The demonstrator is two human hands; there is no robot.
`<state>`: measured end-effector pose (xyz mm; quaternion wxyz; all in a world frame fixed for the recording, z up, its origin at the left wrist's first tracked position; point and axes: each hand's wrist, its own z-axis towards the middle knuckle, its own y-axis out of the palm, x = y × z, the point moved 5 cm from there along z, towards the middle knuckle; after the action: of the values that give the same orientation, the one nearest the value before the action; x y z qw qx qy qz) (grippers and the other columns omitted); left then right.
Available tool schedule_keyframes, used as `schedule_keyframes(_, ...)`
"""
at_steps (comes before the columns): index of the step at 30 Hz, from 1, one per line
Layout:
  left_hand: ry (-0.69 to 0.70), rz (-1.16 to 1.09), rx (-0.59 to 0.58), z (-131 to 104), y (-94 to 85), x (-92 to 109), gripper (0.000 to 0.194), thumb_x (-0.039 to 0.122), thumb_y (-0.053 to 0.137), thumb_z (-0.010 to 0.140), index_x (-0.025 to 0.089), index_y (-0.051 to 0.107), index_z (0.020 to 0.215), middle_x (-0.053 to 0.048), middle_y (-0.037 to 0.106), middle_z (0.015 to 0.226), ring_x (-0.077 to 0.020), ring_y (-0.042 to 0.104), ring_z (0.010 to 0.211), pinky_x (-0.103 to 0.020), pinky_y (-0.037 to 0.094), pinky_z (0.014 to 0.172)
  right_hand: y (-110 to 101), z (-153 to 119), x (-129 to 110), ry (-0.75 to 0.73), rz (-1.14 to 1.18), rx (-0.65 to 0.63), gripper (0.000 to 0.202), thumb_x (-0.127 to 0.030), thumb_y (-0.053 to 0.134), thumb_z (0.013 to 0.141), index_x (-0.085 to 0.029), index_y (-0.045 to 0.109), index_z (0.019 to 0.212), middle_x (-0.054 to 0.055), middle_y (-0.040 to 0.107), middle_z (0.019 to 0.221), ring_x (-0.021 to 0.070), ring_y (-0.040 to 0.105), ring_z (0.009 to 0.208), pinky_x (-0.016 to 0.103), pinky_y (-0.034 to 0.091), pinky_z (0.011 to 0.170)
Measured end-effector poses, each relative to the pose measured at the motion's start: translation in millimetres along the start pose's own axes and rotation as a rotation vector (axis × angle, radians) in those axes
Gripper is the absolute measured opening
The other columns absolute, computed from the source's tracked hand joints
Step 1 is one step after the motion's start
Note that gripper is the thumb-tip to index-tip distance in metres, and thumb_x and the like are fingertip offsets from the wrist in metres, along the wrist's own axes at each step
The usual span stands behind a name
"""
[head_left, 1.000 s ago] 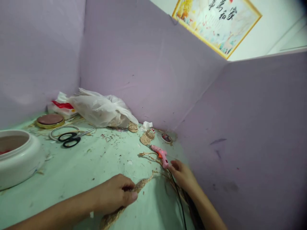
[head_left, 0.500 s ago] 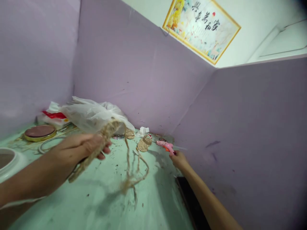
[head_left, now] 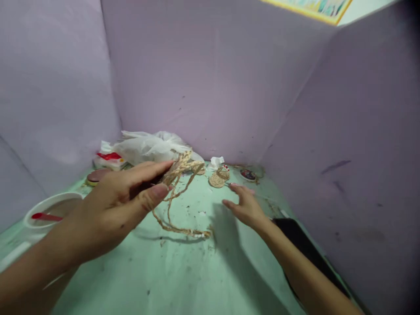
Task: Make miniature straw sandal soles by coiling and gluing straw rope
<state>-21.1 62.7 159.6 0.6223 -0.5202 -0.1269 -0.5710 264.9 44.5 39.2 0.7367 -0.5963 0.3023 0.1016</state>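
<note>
My left hand [head_left: 114,210] is closed on a braided jute cord [head_left: 180,167], pinched between thumb and fingers above the table. Loose twine strands [head_left: 183,229] hang from the braid in a loop, with frayed ends low over the green surface. Farther off, my right hand [head_left: 247,208] has its thumb and fingers apart beside a pink glue gun [head_left: 251,191] on the table. Most of the gun is hidden behind the fingers. Just left of its tip lies a round woven straw piece [head_left: 216,180].
A white plastic bag [head_left: 147,146] lies against the purple wall, beside a red-and-white packet [head_left: 110,159] and a round tin [head_left: 97,176]. At left stands a white container [head_left: 33,218] with a red stick [head_left: 46,217]. A black flat object [head_left: 295,238] lies under my right arm.
My right hand has let go of the glue gun, which now rests on the table. My left hand has turned with the braid, and the view has tilted downward.
</note>
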Motion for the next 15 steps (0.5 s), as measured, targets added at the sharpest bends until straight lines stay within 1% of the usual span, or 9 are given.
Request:
schedule_keyframes(2,0.024,0.014,0.001,-2,-0.7,2,0.049,0.052,0.055,0.079,0.027,0.063,0.119,-0.002,0.070,0.091,-0.0255,0.061,0.096,-0.031,0.047,0.088,18,-11,-39,-0.145,0.137,-0.169,0.062,-0.036,0.074,0.069,-0.025,0.053,0.126,0.006,0.059,0.125,0.0241,0.056,0.111,0.036,0.046,0.089)
schedule_keyframes(3,0.036,0.012,0.010,-4,-1.0,2,0.047,0.052,0.054,0.080,0.026,0.065,0.117,-0.002,0.069,0.088,-0.0236,0.062,0.088,-0.030,0.049,0.081,28,-18,-58,-0.230,0.217,-0.265,0.066,-0.038,0.077,0.064,-0.027,0.055,0.125,0.004,0.062,0.122,0.0233,0.058,0.107,0.035,0.047,0.087)
schedule_keyframes(4,0.042,-0.005,0.020,-5,-1.3,2,0.045,0.053,0.053,0.080,0.025,0.066,0.114,-0.002,0.069,0.084,-0.0211,0.063,0.079,-0.028,0.051,0.073,38,-25,-75,-0.324,0.339,-0.346,0.070,-0.039,0.079,0.060,-0.025,0.056,0.125,0.007,0.061,0.124,0.0252,0.057,0.109,0.038,0.046,0.089)
schedule_keyframes(6,0.030,-0.108,0.058,-7,-4.0,-1,0.041,0.053,0.054,0.081,0.024,0.069,0.106,-0.001,0.068,0.078,-0.0174,0.062,0.067,-0.025,0.050,0.060,54,-32,-94,-0.377,0.378,-0.360,0.072,-0.033,0.084,0.048,-0.024,0.063,0.116,0.007,0.066,0.114,0.0262,0.060,0.100,0.039,0.045,0.087)
schedule_keyframes(8,0.013,-0.268,0.136,-8,-10.7,-4,0.035,0.051,0.057,0.081,0.022,0.070,0.098,-0.001,0.068,0.081,-0.0177,0.064,0.069,-0.026,0.052,0.061,61,-31,-98,-0.380,0.367,-0.331,0.049,-0.019,0.080,0.051,-0.024,0.071,0.099,0.004,0.072,0.088,0.0231,0.062,0.085,0.037,0.044,0.083)
schedule_keyframes(10,-0.010,-0.386,0.227,-7,-19.0,-9,0.030,0.047,0.061,0.080,0.020,0.069,0.092,-0.002,0.069,0.085,-0.0202,0.066,0.078,-0.031,0.054,0.069,55,-26,-93,-0.374,0.370,-0.306,0.023,-0.010,0.071,0.057,-0.024,0.074,0.075,0.000,0.070,0.066,0.0194,0.061,0.073,0.035,0.043,0.080)
schedule_keyframes(11,-0.026,-0.412,0.270,-5,-22.7,-13,0.030,0.046,0.062,0.080,0.019,0.069,0.091,-0.003,0.069,0.085,-0.0208,0.066,0.079,-0.033,0.054,0.072,46,-23,-88,-0.367,0.382,-0.292,0.017,-0.008,0.068,0.059,-0.024,0.072,0.064,0.000,0.068,0.062,0.0185,0.060,0.070,0.034,0.043,0.079)
schedule_keyframes(13,-0.054,-0.418,0.340,-1,-27.5,-20,0.032,0.046,0.061,0.081,0.016,0.068,0.091,-0.004,0.068,0.083,-0.0200,0.066,0.078,-0.033,0.054,0.071,18,-14,-72,-0.326,0.414,-0.246,0.014,-0.008,0.069,0.058,-0.022,0.070,0.057,0.001,0.069,0.063,0.0189,0.061,0.069,0.034,0.044,0.075)
schedule_keyframes(15,-0.065,-0.375,0.395,4,-28.9,-29,0.036,0.046,0.059,0.082,0.013,0.066,0.094,-0.004,0.066,0.081,-0.0180,0.065,0.077,-0.031,0.053,0.071,-17,-5,-53,-0.253,0.462,-0.171,0.009,-0.013,0.071,0.060,-0.019,0.068,0.054,0.003,0.069,0.063,0.0191,0.062,0.065,0.035,0.046,0.070)
